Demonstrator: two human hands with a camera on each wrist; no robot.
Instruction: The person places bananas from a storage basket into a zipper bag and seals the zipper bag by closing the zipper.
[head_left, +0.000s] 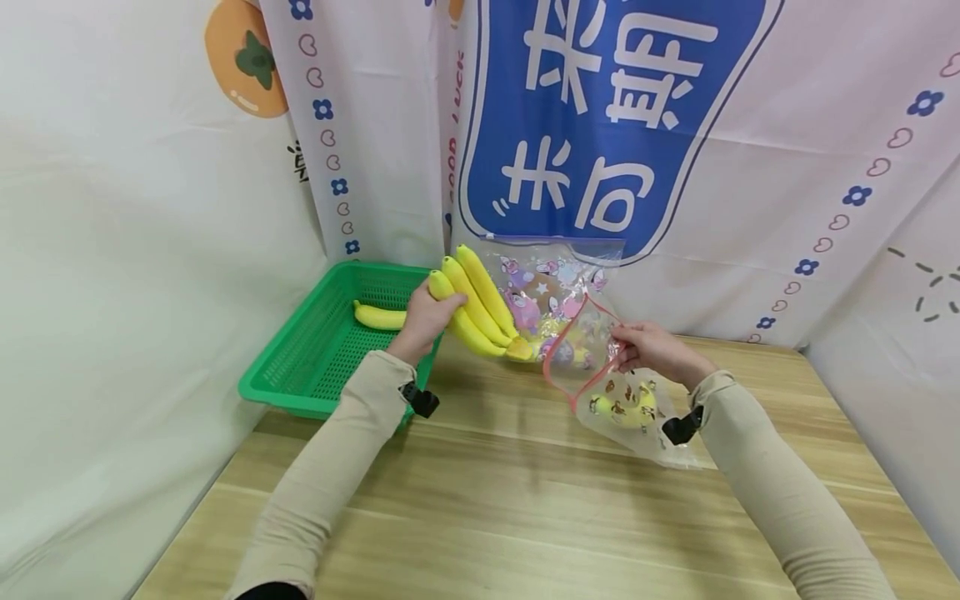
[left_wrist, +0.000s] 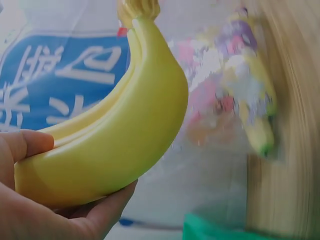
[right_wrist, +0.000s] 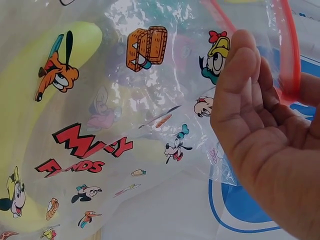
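Yellow and smooth, a bunch of three curved bananas (head_left: pixel 480 310) is gripped in the left hand (head_left: pixel 429 317), its joined stalk just outside a clear, printed plastic bag with a red zip rim (head_left: pixel 619 390). The right hand (head_left: pixel 651 350) pinches that bag near its gaping mouth. Bagging looks partly done: yellow fruit already shows inside this bag and inside a glossy, crinkled purple-topped bag (head_left: pixel 540 283) behind; the bunch and a single banana (head_left: pixel 381 317) in the green latticed plastic basket (head_left: pixel 258 387) remain outside
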